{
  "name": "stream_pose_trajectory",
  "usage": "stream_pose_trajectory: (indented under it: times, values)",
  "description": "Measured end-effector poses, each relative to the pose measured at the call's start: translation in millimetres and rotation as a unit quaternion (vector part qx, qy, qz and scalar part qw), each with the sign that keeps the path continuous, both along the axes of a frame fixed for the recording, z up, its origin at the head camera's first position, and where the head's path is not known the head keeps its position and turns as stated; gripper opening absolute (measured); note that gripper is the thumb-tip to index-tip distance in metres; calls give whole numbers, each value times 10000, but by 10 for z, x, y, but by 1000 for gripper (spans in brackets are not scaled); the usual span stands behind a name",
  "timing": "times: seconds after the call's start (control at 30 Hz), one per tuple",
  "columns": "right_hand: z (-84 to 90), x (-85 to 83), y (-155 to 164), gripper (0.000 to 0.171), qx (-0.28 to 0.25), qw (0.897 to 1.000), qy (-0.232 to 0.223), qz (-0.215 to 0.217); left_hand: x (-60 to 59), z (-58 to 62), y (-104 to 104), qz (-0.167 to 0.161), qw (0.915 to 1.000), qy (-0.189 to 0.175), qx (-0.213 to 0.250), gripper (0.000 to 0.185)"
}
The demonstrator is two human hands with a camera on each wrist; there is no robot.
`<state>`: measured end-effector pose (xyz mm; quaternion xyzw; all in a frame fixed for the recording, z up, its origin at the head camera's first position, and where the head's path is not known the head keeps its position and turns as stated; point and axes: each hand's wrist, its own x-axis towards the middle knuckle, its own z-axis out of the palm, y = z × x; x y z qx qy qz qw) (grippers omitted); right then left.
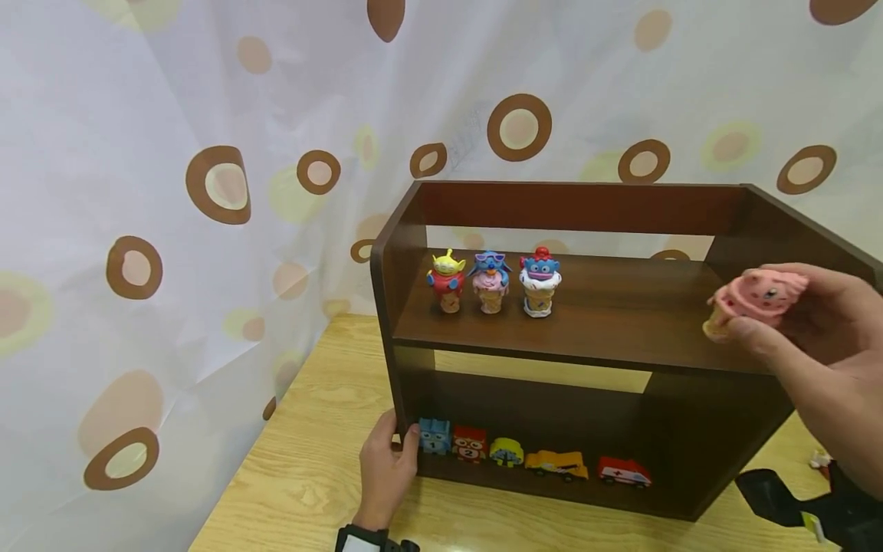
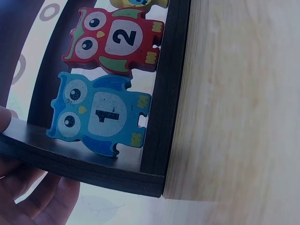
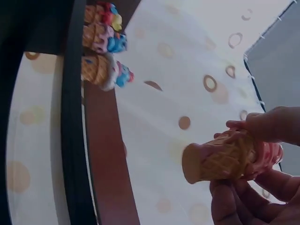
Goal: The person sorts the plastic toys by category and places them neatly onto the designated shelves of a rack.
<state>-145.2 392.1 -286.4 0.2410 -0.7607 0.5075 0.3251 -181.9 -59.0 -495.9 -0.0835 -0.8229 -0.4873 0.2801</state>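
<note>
My right hand pinches a pink ice-cream-cone figurine between thumb and fingers, in front of the upper shelf's right end. In the right wrist view its waffle-cone base points left, and the fingers cover part of the pink top. My left hand grips the lower left side panel of the dark brown two-tier shelf, thumb inside and fingers outside. Beside that thumb stands a blue owl block marked 1. On the upper tier stand a yellow-and-red cone figurine, a blue-and-pink one and a blue-and-white one.
Along the lower tier stand a red owl block marked 2, a yellow toy, an orange truck and a red-and-white ambulance. The shelf rests on a wooden table. A black object lies at lower right.
</note>
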Motion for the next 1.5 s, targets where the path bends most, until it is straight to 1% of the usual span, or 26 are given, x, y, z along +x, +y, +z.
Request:
stream_pose_trajectory:
  times: [0.03, 0.1, 0.13, 0.17, 0.2, 0.3, 0.37, 0.5, 0.6, 0.67, 0.83, 0.9, 1.13, 1.33, 1.5]
  values:
    - [86, 234, -326, 67, -20, 9940, -202, -1073, -1, -7, -1, 8, 10000, -13, 0, 24]
    - [278, 375, -728, 63, 421, 9899, -227, -1333, 0, -18, -1, 10, 10000, -56, 7, 24]
    - [367, 434, -898, 61, 497, 9880, -276, -1436, 2, -21, -1, 12, 10000, -87, 10, 24]
    - [440, 482, -1029, 57, 561, 9872, -302, -1461, 2, -28, 0, 14, 9999, -113, 9, 24]
    - [494, 511, -1125, 55, 784, 9818, -327, -1700, 3, -31, 1, 15, 9999, -137, 11, 24]
    - [546, 479, -1222, 53, 885, 9812, -365, -1676, 6, -20, 1, 3, 9999, -161, 12, 24]
    - [538, 409, -1230, 57, 959, 9823, -342, -1574, 4, -10, -2, -11, 9999, -135, 15, 24]
    - [534, 261, -1290, 62, 1175, 9800, -201, -1592, 1, 18, -6, -18, 9999, -104, 9, 24]
    - [538, 191, -1361, 61, 1382, 9763, -150, -1656, -1, 24, -3, -11, 9999, -109, 1, 25]
    - [534, 153, -1392, 60, 1507, 9757, -125, -1587, 0, 24, 1, -25, 9999, -107, -3, 26]
    - [508, 68, -1426, 63, 1806, 9715, -60, -1535, 2, 27, 2, -54, 10000, -35, 21, 25]
    - [502, 35, -1440, 63, 1906, 9687, -46, -1592, 2, 29, 0, -40, 10000, -6, 16, 25]
    - [478, -59, -1472, 56, 2040, 9641, -327, -1670, -2, 26, -8, -51, 10000, 79, -5, 25]
    - [462, -79, -1476, 58, 2069, 9616, -528, -1722, -3, 27, -9, -54, 9999, 120, 0, 25]
    - [447, -77, -1476, 60, 2046, 9600, -696, -1778, 0, 26, -10, -41, 10000, 72, -12, 24]
